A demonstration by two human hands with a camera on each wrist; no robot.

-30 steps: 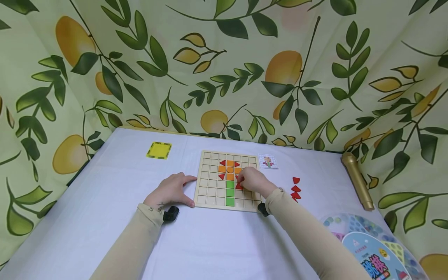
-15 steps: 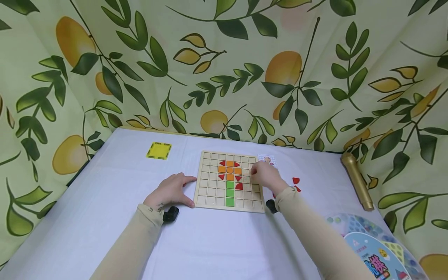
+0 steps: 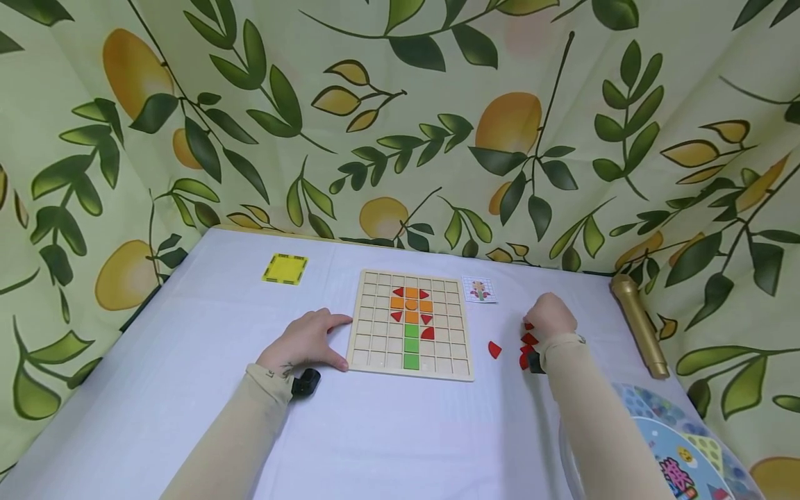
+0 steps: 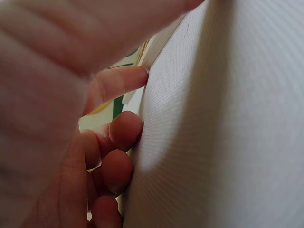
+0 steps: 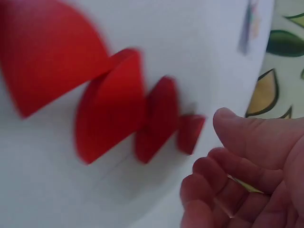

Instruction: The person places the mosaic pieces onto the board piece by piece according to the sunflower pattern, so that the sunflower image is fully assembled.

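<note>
A wooden grid board (image 3: 384,347) lies on the white table, with orange, green and red pieces set in its squares. My left hand (image 3: 306,339) rests at the board's left side, thumb and index fingertip against its edge; the left wrist view shows the fingertips on the cloth. My right hand (image 3: 550,318) hovers at a row of red quarter-round pieces (image 3: 529,339) right of the board. In the right wrist view its thumb stands apart from the loosely bent fingers, close to the farthest red piece (image 5: 191,134), with nothing held. Another red piece (image 3: 494,349) lies nearer the board.
A small pattern card (image 3: 479,289) lies at the board's upper right corner. A yellow square frame (image 3: 285,269) sits at the back left. Along the right edge lies a gold tube (image 3: 639,326). A round printed package (image 3: 662,444) is partly covered by the right forearm.
My right hand has left the board and moved right to the row of red pieces. A red quarter-round piece shows uncovered beside the green column. The left hand stays put.
</note>
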